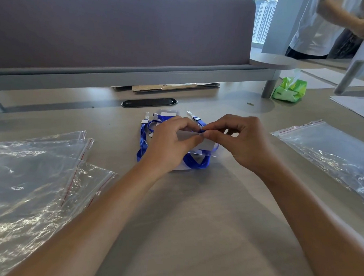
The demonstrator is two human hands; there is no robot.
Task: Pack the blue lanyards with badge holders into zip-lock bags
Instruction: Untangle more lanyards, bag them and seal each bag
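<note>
Between both hands (172,141) (242,140), blue lanyards (196,162).

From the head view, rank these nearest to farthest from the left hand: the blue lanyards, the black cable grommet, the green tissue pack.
1. Blue lanyards: under and in the left hand, centre of the table.
2. Black cable grommet: beyond the hands, set in the table.
3. Green tissue pack: far right, by the partition leg.

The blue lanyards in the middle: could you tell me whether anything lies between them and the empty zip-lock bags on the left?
Nothing visible: only bare table separates the blue lanyards from the zip-lock bags.
</note>
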